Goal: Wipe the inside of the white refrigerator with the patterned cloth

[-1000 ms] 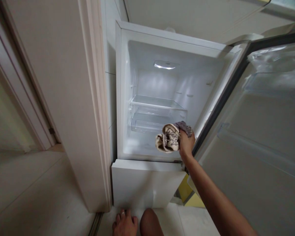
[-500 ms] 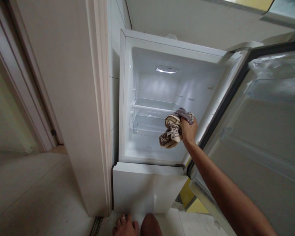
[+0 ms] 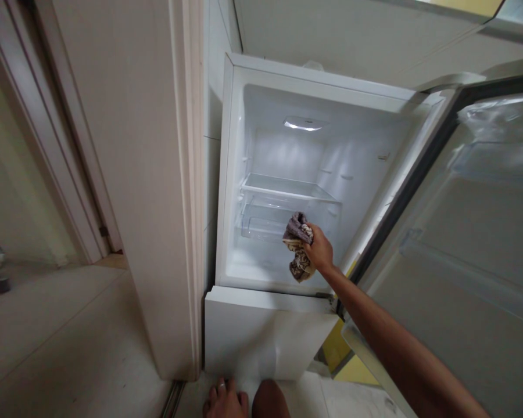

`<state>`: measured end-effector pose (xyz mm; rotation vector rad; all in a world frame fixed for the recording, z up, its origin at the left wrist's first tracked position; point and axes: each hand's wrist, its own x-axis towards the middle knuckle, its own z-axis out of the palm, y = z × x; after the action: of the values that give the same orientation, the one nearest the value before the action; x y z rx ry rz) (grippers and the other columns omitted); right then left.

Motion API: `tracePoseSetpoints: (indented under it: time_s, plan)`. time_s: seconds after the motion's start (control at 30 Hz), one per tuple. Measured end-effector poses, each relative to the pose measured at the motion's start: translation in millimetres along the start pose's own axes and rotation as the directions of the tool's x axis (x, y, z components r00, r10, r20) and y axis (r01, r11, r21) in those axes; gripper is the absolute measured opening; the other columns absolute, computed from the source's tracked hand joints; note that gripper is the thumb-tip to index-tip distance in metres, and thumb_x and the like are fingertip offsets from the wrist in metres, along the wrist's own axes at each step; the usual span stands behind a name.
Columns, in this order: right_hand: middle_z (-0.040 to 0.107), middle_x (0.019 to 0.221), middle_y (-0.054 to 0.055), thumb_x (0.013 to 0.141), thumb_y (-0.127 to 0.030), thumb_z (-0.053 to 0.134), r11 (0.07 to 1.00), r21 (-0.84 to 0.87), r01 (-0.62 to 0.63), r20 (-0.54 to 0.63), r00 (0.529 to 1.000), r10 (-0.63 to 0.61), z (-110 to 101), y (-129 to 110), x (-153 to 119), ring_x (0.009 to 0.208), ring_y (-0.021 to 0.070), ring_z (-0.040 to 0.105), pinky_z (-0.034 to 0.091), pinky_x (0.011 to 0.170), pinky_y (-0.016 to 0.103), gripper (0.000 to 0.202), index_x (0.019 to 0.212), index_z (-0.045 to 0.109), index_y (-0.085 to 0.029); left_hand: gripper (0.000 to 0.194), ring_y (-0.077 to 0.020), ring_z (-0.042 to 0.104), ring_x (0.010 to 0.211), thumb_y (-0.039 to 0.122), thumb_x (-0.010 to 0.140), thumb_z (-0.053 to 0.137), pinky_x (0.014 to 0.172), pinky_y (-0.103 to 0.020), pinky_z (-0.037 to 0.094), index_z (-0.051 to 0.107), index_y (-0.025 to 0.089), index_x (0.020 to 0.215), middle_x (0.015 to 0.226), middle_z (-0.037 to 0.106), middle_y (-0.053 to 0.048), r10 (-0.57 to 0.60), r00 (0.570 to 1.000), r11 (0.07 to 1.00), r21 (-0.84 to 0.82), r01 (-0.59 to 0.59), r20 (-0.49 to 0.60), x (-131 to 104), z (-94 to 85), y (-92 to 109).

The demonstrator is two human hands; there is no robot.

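My right hand (image 3: 320,249) grips a crumpled brown and cream patterned cloth (image 3: 301,264) at the front of the lit fridge compartment (image 3: 255,264). The cloth hangs below my fingers, in front of the clear drawer (image 3: 261,227) and lower than the glass shelf (image 3: 287,187). At the bottom edge of the view, my left hand (image 3: 225,402), with a ring on one finger, is beside my knee (image 3: 269,400). Its fingers are slightly apart and nothing shows in them.
On the right, the fridge door (image 3: 470,232) stands wide open, with clear bins and a plastic bag (image 3: 501,116) near its top. The closed lower white front (image 3: 265,337) is below the compartment. A pale door frame (image 3: 189,174) rises close on the left.
The cloth and my right hand have moved a little down and left, away from the glass shelf's front edge. The cloth hangs in a narrower bunch. The camera view has shifted slightly.
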<state>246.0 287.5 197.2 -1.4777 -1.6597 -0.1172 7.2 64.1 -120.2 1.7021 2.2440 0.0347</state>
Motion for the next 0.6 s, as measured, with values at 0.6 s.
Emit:
tracePoseSetpoints:
  time_s: [0.6]
  plan:
    - [0.071,0.147,0.01,0.077,-0.02,0.056,0.994,-0.083,-0.075,-0.056,0.996,0.071,1,14,5,0.126,0.0353,0.07,0.059,0.107,0.05,0.069,0.146,0.062,-0.022,0.053,-0.0332,0.065,0.139,0.023,0.101,0.032,0.108,-0.048,0.056,0.074,0.019,0.134,0.152,0.068,-0.016,0.008,1.0,1.0,-0.002,-0.008,0.008,-12,-20.4,4]
